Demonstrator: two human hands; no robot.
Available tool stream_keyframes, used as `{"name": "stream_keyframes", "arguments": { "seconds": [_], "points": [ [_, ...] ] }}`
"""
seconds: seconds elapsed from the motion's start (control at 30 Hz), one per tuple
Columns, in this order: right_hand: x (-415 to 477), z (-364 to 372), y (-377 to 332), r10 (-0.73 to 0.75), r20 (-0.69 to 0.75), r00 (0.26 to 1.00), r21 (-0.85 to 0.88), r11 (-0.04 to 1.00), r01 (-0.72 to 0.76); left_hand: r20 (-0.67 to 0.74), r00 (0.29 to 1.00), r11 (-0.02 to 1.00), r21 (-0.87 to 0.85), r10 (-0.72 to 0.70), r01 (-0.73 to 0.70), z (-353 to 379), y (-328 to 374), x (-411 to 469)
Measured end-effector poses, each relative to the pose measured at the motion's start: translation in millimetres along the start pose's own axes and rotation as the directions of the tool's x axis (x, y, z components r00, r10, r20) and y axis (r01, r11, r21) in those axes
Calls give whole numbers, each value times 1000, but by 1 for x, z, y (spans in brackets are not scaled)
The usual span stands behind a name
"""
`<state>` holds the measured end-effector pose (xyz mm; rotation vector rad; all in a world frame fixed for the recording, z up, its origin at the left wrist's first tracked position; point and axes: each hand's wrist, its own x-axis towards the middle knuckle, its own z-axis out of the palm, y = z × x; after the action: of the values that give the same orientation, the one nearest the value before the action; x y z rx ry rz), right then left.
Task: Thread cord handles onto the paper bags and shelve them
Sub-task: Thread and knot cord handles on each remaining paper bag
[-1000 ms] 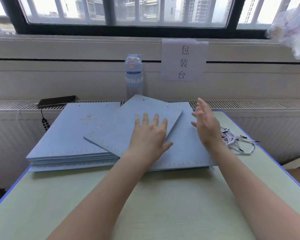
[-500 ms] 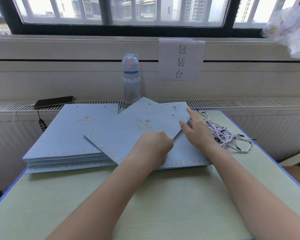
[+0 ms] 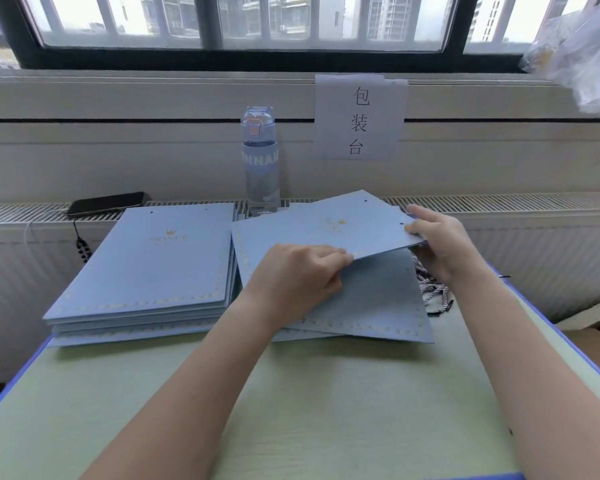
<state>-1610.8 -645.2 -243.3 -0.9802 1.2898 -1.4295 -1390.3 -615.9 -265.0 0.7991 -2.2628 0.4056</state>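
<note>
Table: two piles of pale-blue bags, gold crown and border, left pile at 11 o'clock, right pile at 1. One bag, two punched holes, tilts above it, pinched by left hand and right hand. One cord bundle at 2.

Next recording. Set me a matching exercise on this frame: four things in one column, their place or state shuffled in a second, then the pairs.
Things
1. phone
2. water bottle
3. cord handles
4. top paper bag

Place or state
A. standing upright behind the bags
B. pinched at its edge by the left hand and the right hand
C. lying flat on the radiator grille, far left
D. heaped on the table under the right wrist

Pairs: 1-C, 2-A, 3-D, 4-B
</note>
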Motion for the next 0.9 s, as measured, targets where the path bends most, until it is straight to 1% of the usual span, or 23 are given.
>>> {"name": "stream_keyframes", "arguments": {
  "seconds": [0.03, 0.1, 0.17, 0.2, 0.3, 0.37, 0.47, 0.53, 0.6, 0.67, 0.8, 0.9],
  "points": [
    [-2, -2, -4, -3, 22, 1000, 48, 999, 2, -40, 999, 999, -14, 34, -35, -1, 0, 0],
    [-4, -6, -9, -26, 83, 996, 82, 996, 19, -92, 992, 996, -24, 81, -84, 2, -1, -1],
    [-6, -9, -12, -48, 91, 995, 109, 993, 38, -127, 986, 993, -26, 107, -112, 5, -5, -3],
    [-6, -9, -12, -56, 80, 995, 156, 987, 43, -156, 981, 993, -16, 115, -119, 7, -6, -4],
    [-7, -10, -14, -118, 73, 990, 301, 949, 91, -223, 970, 996, 35, 93, -87, 7, -7, -1],
    [-8, -10, -15, -179, 78, 981, 314, 938, 147, -233, 972, 998, 65, 25, -10, 7, -9, -1],
    [-8, -13, -12, -326, 14, 945, 217, 924, 315, -218, 973, 993, 74, -79, 97, 10, -15, -4],
    [-7, -13, -9, -429, -85, 899, 16, 902, 432, -222, 964, 986, 37, -149, 161, 10, -20, -5],
    [-7, -8, -3, -529, -129, 839, -202, 842, 500, -212, 965, 987, 3, -154, 158, 13, -22, -6],
    [-8, 3, 5, -559, -137, 818, -326, 805, 496, -159, 983, 995, -8, -95, 95, 18, -19, -7],
    [-10, 19, 16, -563, -201, 801, -406, 792, 455, -115, 993, 1000, -28, -16, 13, 27, -4, -7],
    [-14, 21, 12, -587, -295, 754, -375, 797, 474, -139, 990, 999, -11, 28, -30, 29, 7, -6]
  ]
}}
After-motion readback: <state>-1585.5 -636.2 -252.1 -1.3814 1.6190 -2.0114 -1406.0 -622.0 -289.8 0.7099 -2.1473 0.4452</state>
